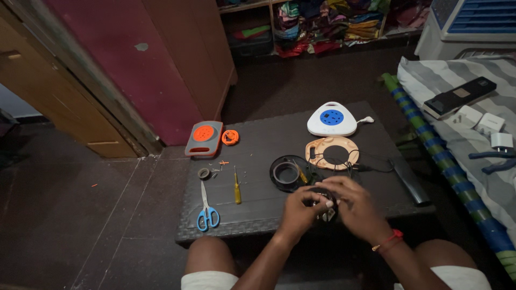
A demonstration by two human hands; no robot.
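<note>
Both my hands meet over the near edge of a low dark table (269, 139). My left hand (299, 210) and my right hand (353, 204) together grip a small dark round part with wires (324, 208), mostly hidden by my fingers. Just beyond them lies a black ring-shaped reel housing (286, 173) and a tan plastic plate with a round hole (331, 152), with black cable trailing right. A white rounded-triangle socket unit with a blue centre (331, 119) sits farther back.
A yellow-handled screwdriver (236, 188), blue-handled scissors (207, 212), a tape roll (203, 173) and small screws lie on the table's left. A grey and orange socket unit (204, 137) and an orange disc (230, 137) sit at the back left. A striped bed (457, 107) with adapters stands right.
</note>
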